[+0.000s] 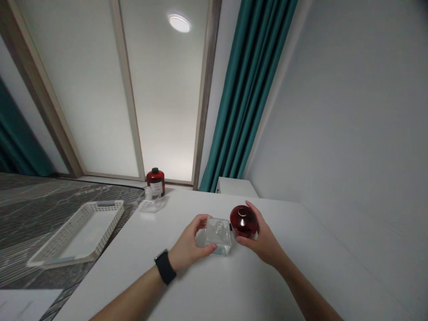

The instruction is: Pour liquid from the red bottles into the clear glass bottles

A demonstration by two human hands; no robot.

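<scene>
My left hand (189,247) is closed around the side of a clear, square glass bottle (219,234) over the white table. A little pale blue-green shows low in its glass. In my right hand (269,243) is a dark red, rounded bottle (244,225), its round neck opening facing the camera and no cap on it. The two bottles are side by side, very close together; a small dark bit shows between them, and I cannot make out what it is. Whether the bottles rest on the table is hard to tell.
At the table's (197,285) far left corner stands a red bottle (156,178) with a black cap and white label, a clear glass container (150,205) before it. Left of the table is a white perforated basket (113,223). Beyond the far edge is a white cabinet (237,186).
</scene>
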